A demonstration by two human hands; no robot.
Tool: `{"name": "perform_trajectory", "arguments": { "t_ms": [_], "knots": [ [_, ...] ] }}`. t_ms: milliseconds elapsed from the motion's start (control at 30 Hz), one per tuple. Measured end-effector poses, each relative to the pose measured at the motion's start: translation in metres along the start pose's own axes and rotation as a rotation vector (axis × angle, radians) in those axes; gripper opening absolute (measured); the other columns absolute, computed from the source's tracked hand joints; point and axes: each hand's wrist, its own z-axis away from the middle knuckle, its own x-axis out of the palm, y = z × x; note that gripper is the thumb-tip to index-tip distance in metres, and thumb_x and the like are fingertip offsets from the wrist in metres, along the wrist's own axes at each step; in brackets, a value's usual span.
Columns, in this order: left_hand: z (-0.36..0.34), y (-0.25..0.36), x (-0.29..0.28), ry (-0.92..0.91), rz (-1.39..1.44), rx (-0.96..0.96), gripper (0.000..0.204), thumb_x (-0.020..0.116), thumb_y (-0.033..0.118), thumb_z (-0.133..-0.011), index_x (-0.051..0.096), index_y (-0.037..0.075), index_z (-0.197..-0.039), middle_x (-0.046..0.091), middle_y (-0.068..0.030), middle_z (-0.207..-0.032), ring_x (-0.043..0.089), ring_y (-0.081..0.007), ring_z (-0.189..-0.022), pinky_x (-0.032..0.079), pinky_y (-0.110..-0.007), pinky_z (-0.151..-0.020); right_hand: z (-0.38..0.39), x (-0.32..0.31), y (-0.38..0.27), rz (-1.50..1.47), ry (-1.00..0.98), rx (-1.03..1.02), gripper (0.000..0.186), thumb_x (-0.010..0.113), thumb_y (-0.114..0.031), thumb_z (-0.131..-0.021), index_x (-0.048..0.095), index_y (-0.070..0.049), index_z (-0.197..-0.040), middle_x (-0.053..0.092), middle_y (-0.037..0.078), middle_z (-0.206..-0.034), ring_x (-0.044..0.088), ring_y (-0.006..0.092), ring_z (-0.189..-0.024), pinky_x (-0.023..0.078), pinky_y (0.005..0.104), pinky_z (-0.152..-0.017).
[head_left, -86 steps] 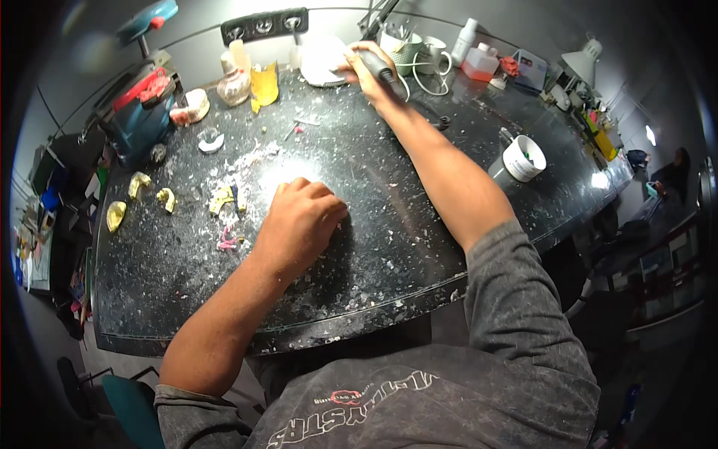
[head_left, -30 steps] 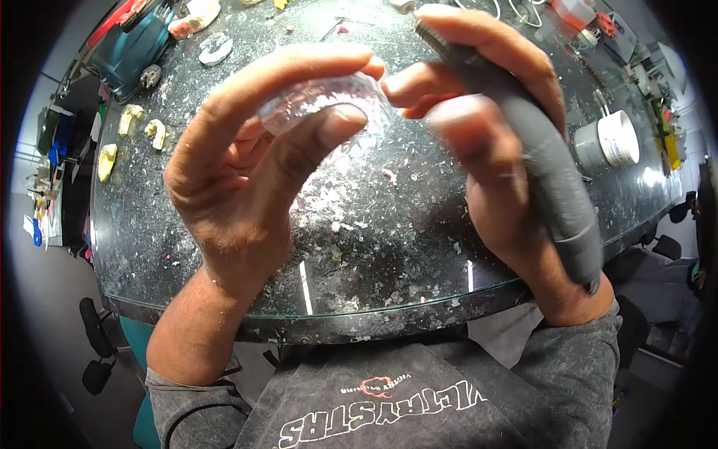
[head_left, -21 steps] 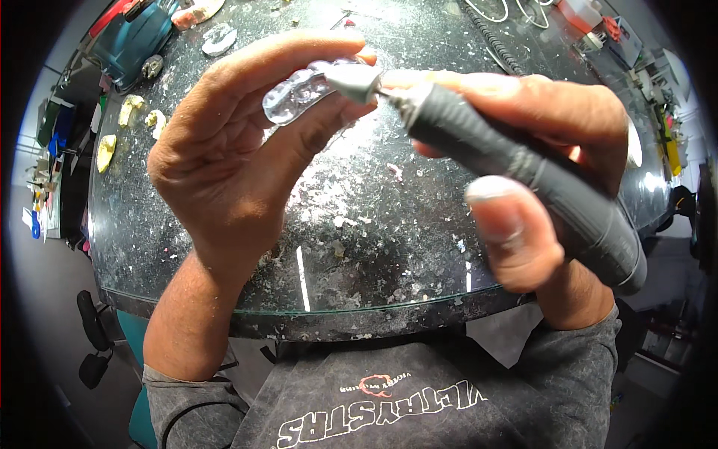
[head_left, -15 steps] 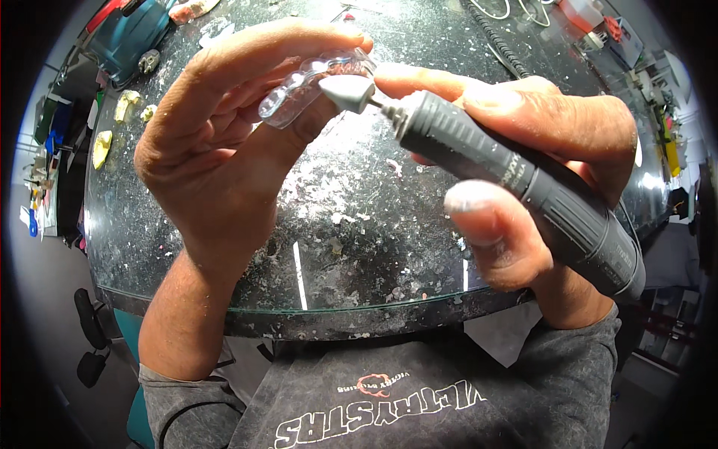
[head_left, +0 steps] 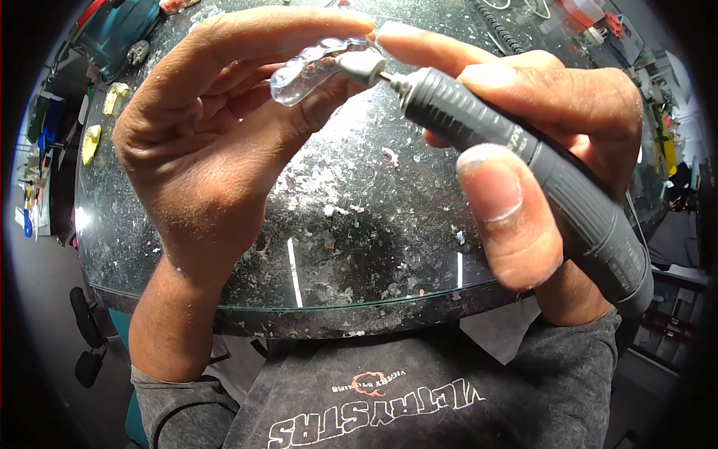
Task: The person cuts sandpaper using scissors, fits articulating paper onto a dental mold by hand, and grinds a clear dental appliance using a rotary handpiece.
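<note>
My left hand is closed on a clear dental aligner, pinching its far end between the fingertips and thumb above the table. Wrapped in my right hand is a black rotary handpiece, slanting from the lower right up to the left. At its tip a grey cone-shaped polishing bit sits against or just inside the aligner's curve; whether it touches I cannot tell. The right index fingertip reaches close to the left fingertips. White dust coats the right thumb.
A dark glossy table is strewn with white dust and crumbs. Yellow pieces lie at its left, below a teal machine. A coiled cable and a pinkish container are at the far right.
Both hands have moved slightly up. The aligner has tilted, with the bit now further in toward its curve. My right thumb has shifted along beside the handpiece.
</note>
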Motion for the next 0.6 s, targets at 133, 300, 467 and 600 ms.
{"name": "perform_trajectory", "arguments": {
  "t_ms": [133,300,467,600],
  "knots": [
    [-0.001,0.006,0.003,-0.032,0.016,-0.06,0.033,0.07,-0.006,-0.082,0.064,-0.006,-0.115,0.068,-0.0204,-0.115,0.066,-0.0254,-0.108,0.054,-0.036,-0.096,-0.001,-0.021,0.023,0.05,0.005,-0.151,0.032,0.062,-0.021,-0.094,0.049,-0.003,-0.117,0.064,0.028,-0.117,0.065,0.0178,-0.086,0.055,0.0316,-0.08],
    [-0.002,0.008,0.006,-0.064,0.076,-0.104,0.033,0.07,-0.007,-0.081,0.065,-0.005,-0.113,0.069,-0.019,-0.114,0.066,-0.0246,-0.108,0.053,-0.035,-0.096,-0.006,-0.02,0.024,0.054,-0.046,-0.075,0.031,0.059,-0.023,-0.094,0.049,-0.002,-0.114,0.068,0.027,-0.11,0.069,0.0195,-0.083,0.057,0.0305,-0.074],
    [-0.001,0.005,0.001,-0.079,-0.015,-0.06,0.031,0.07,-0.006,-0.082,0.066,-0.004,-0.113,0.069,-0.0189,-0.113,0.066,-0.0244,-0.109,0.052,-0.036,-0.097,-0.01,-0.029,0.038,0.009,-0.089,-0.15,0.031,0.057,-0.023,-0.094,0.05,-0.001,-0.115,0.068,0.027,-0.108,0.07,0.0209,-0.084,0.059,0.0305,-0.071],
    [-0.001,0.006,0.001,-0.077,-0.043,-0.047,0.032,0.071,-0.006,-0.081,0.066,-0.004,-0.113,0.069,-0.0193,-0.113,0.066,-0.025,-0.109,0.051,-0.037,-0.098,-0.011,-0.03,0.036,0.019,-0.077,-0.162,0.031,0.057,-0.023,-0.094,0.05,0.0,-0.115,0.068,0.027,-0.108,0.07,0.0204,-0.082,0.059,0.0304,-0.071]
  ]
}}
